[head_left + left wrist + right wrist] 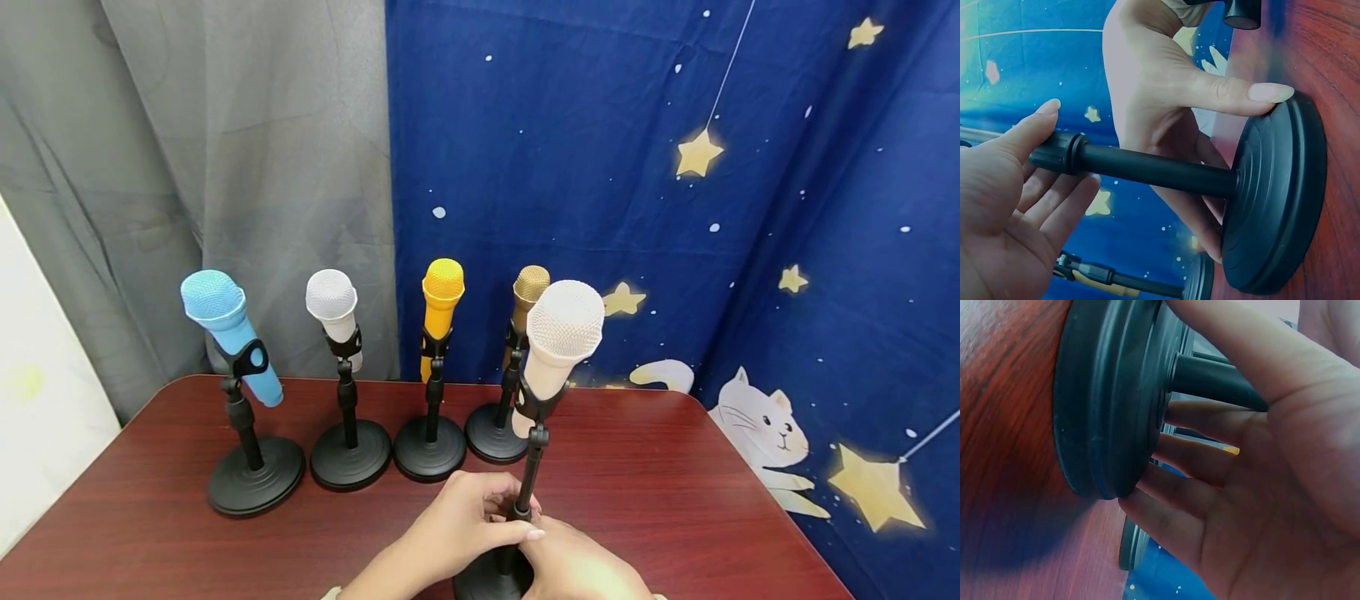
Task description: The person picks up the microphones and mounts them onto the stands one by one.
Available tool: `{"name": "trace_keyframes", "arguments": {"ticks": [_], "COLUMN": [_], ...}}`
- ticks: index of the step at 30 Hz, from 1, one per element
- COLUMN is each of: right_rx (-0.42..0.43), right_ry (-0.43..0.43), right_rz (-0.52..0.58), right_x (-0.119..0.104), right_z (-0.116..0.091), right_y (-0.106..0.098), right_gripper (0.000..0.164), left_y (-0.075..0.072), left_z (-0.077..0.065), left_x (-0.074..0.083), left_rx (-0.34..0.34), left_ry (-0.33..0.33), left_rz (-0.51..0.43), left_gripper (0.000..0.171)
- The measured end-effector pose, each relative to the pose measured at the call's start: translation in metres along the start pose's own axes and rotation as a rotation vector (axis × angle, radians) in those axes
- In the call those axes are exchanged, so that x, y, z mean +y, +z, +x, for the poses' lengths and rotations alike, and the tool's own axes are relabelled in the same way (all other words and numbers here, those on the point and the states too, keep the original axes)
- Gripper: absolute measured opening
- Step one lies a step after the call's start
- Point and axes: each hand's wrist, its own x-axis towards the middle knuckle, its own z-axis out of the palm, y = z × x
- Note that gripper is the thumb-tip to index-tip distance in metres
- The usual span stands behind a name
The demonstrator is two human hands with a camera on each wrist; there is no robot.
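Observation:
A white microphone (pixel 564 321) leans in the clip of a black desktop stand (pixel 532 467) near the front of the table. My left hand (pixel 450 533) holds the stand's pole at its ribbed collar (pixel 1057 153), thumb on one side and fingers on the other. Lower down, my right hand (pixel 585 567) grips the round base (pixel 1279 200), with its thumb on the near edge and its fingers at the opposite rim, as the left wrist view shows. In the right wrist view, the base (pixel 1107 406) stands on the wood, fingertips against its edge.
Behind, on the reddish-brown table (pixel 637 467), stand a blue microphone (pixel 232 321), another white microphone (pixel 332 304), a yellow microphone (pixel 441 296) and a gold microphone (pixel 525 292), each on a black stand. Grey (pixel 292 167) and blue star-patterned curtains (pixel 562 150) hang beyond the far edge.

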Motion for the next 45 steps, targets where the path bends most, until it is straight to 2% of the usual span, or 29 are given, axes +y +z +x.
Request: {"name": "trace_keyframes", "arguments": {"ticks": [3,8,10,13,16,20,23,29,33,37,40,43,45], "right_rx": [0.000,-0.015,-0.009,-0.007,-0.016,-0.007,0.002,0.012,0.031,0.035,0.028,0.036,0.056], "right_ry": [0.040,0.210,0.239,0.234,0.220,0.142,0.088,0.159,0.211,0.264,0.214,0.163,0.144], "right_rz": [-0.008,-0.009,-0.007,0.005,0.016,-0.016,-0.023,-0.033,-0.035,-0.029,-0.026,-0.027,-0.050], "right_x": [-0.002,-0.007,-0.007,-0.006,-0.005,-0.004,-0.005,-0.007,-0.009,-0.010,-0.008,-0.006,-0.007], "right_z": [-0.001,0.000,0.000,0.000,-0.001,-0.001,-0.001,-0.001,-0.003,-0.006,-0.006,-0.005,-0.005], "right_y": [0.000,0.000,0.000,0.000,-0.001,-0.001,0.000,0.001,0.001,0.002,0.002,0.002,0.003], "right_gripper": [0.079,0.073,0.075,0.076,0.073,0.080,0.089,0.091,0.093,0.085,0.081,0.080,0.080], "left_y": [0.003,0.009,0.010,0.010,0.006,0.000,-0.004,-0.004,0.000,0.009,0.015,0.018,0.018], "left_z": [0.000,-0.001,-0.001,-0.001,-0.002,-0.002,-0.001,-0.001,-0.002,-0.002,-0.004,-0.005,-0.006], "left_x": [0.001,0.001,0.001,0.001,0.001,0.002,0.001,0.001,0.002,0.006,0.011,0.014,0.015], "left_rx": [0.045,0.117,0.124,0.068,-0.023,-0.100,-0.114,-0.094,-0.034,0.141,0.283,0.328,0.319], "left_ry": [-0.011,-0.052,-0.066,-0.083,-0.098,-0.098,-0.090,-0.081,-0.063,-0.047,-0.053,-0.037,-0.018], "left_rz": [0.004,0.034,0.043,-0.010,-0.085,-0.138,-0.157,-0.139,-0.097,0.022,0.082,0.085,0.084], "left_gripper": [0.016,0.019,0.020,0.023,0.026,0.027,0.025,0.021,0.018,0.019,0.022,0.019,0.016]}}
